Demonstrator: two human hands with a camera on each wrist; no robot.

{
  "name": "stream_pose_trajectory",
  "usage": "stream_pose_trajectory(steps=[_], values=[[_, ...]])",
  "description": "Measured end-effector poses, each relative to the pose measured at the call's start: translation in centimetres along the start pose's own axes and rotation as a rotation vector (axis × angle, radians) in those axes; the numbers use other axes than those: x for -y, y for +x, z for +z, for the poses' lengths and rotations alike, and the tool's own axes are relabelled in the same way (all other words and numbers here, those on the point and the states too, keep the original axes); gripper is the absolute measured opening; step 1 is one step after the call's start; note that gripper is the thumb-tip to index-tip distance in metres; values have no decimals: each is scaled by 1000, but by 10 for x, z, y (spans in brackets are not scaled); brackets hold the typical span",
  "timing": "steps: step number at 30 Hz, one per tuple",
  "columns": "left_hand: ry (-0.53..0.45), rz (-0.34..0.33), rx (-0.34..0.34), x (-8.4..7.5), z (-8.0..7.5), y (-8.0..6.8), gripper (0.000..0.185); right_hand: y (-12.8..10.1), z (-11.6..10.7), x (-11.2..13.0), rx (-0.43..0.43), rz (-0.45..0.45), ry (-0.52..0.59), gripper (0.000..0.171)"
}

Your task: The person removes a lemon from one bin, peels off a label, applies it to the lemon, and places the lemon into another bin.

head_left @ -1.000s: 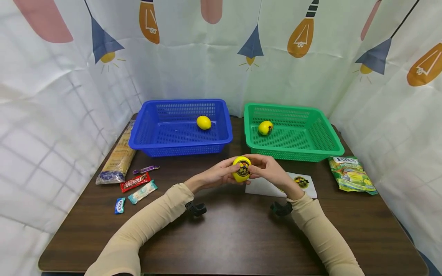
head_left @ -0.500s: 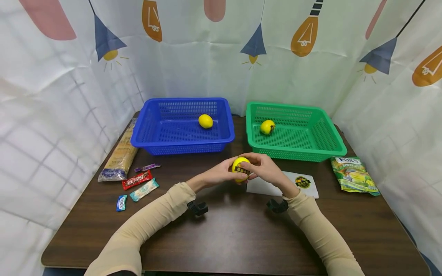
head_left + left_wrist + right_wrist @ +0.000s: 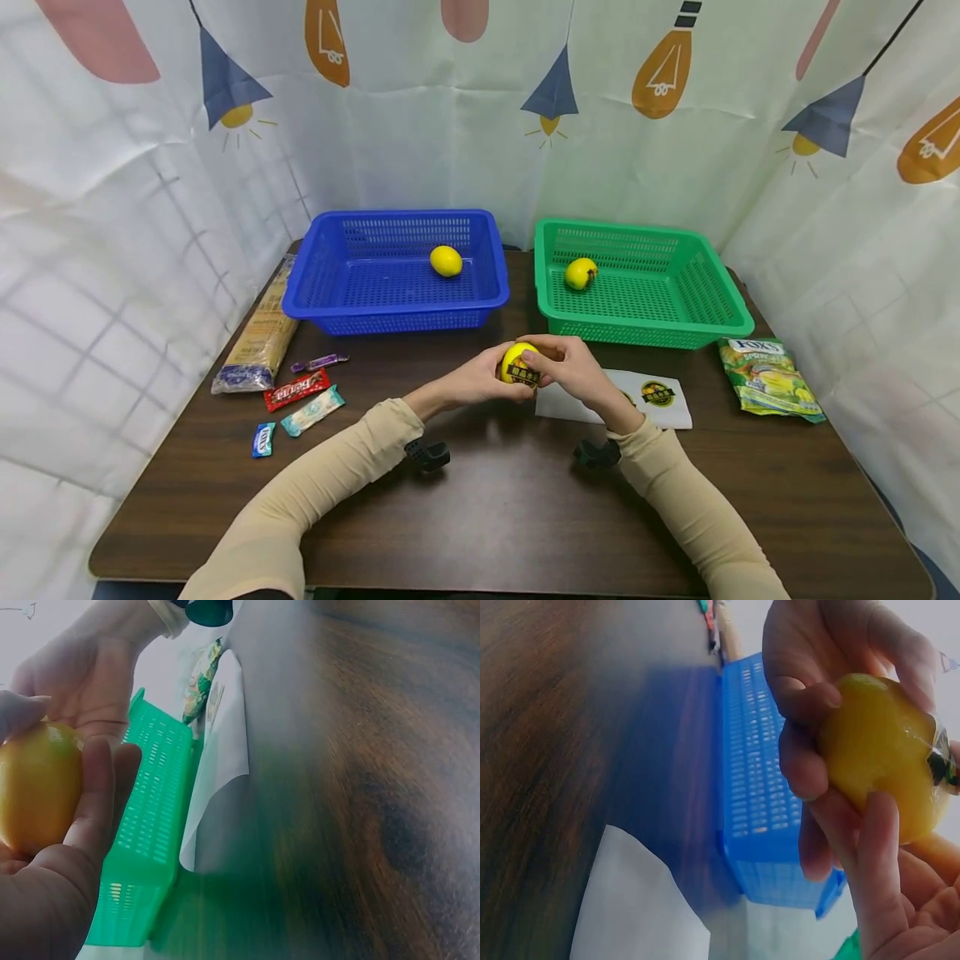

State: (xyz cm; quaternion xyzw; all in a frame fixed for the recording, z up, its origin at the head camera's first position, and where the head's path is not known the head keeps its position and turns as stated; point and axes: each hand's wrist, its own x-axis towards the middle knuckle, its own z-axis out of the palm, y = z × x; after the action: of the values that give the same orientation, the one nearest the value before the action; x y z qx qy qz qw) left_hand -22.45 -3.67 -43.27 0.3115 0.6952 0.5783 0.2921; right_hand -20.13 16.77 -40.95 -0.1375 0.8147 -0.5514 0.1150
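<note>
Both hands hold a yellow lemon (image 3: 510, 358) above the middle of the table. On its side is a black and gold label sticker (image 3: 522, 374). My left hand (image 3: 468, 379) grips the lemon from the left, fingers curled around it. From the right, my right hand (image 3: 577, 371) pinches it, the thumb lying on the label. In the right wrist view the label's glossy edge (image 3: 939, 766) shows at the lemon's far side. Below the right hand lies a white sticker sheet (image 3: 558, 402) with round black and gold stickers (image 3: 657, 393).
Behind the hands stand a blue basket (image 3: 390, 315) with one lemon (image 3: 446, 261) and a green basket (image 3: 637, 332) with one yellow fruit (image 3: 580, 273). Wrapped sweets (image 3: 297, 390) and a long plastic-wrapped pack (image 3: 258, 342) lie left; a green sweets bag (image 3: 768, 379) lies right.
The lemon has turned in the hands, so its label faces differently. My right thumb has moved onto the label, and the right wrist has shifted slightly left.
</note>
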Motion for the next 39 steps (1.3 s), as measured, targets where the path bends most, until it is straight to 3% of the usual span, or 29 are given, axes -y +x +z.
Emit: stream_pose_trajectory(steps=[5, 15, 25, 31, 39], values=[[31, -16, 2, 0, -2, -3, 63, 0, 0, 1, -10, 21, 9, 45], [-48, -20, 7, 6, -1, 1, 68, 4, -3, -8, 33, 107, 75, 55], [-285, -107, 78, 9, 4, 1, 55, -1, -6, -12, 122, 75, 7, 56], [-399, -79, 139, 12, 2, -1, 51, -1, -7, -15, 149, 82, 34, 55], [-404, -53, 193, 16, 0, -4, 48, -2, -7, -16, 182, 87, 53, 58]])
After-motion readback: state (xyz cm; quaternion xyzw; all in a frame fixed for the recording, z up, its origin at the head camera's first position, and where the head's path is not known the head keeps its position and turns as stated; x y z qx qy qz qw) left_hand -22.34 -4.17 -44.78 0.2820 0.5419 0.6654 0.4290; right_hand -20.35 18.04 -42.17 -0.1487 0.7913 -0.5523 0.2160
